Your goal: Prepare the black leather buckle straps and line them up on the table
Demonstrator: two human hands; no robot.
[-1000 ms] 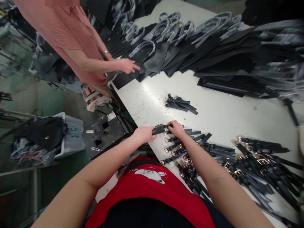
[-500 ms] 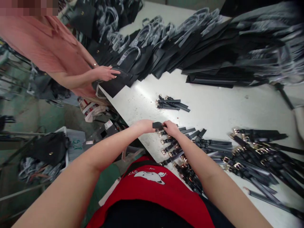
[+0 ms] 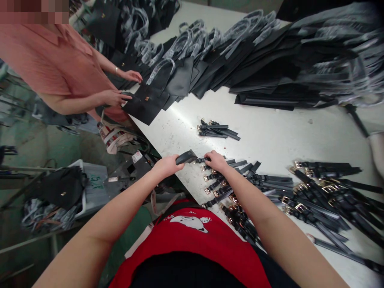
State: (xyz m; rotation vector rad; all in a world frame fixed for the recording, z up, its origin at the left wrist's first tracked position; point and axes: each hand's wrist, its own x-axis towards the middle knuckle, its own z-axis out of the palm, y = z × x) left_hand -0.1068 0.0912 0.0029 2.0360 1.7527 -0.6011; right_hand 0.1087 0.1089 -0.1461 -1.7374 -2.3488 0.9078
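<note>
My left hand (image 3: 167, 165) is closed round the end of a black leather strap (image 3: 186, 157) at the near edge of the white table (image 3: 270, 136). My right hand (image 3: 214, 160) pinches the same strap by its buckle end, just right of the left hand. Below my right hand lies a row of black straps with gold buckles (image 3: 220, 188). A small bundle of straps (image 3: 216, 130) lies farther out on the table.
A large heap of buckled straps (image 3: 324, 192) spreads to the right. Black bag panels with wrapped handles (image 3: 240, 52) cover the far side. A person in a pink top (image 3: 60, 68) handles a black panel (image 3: 144, 104) at the left corner. A crate (image 3: 90, 188) stands on the floor.
My left hand has pulled the strap end leftward, away from my right hand. The other person's hands have shifted and drawn a black panel toward the table corner.
</note>
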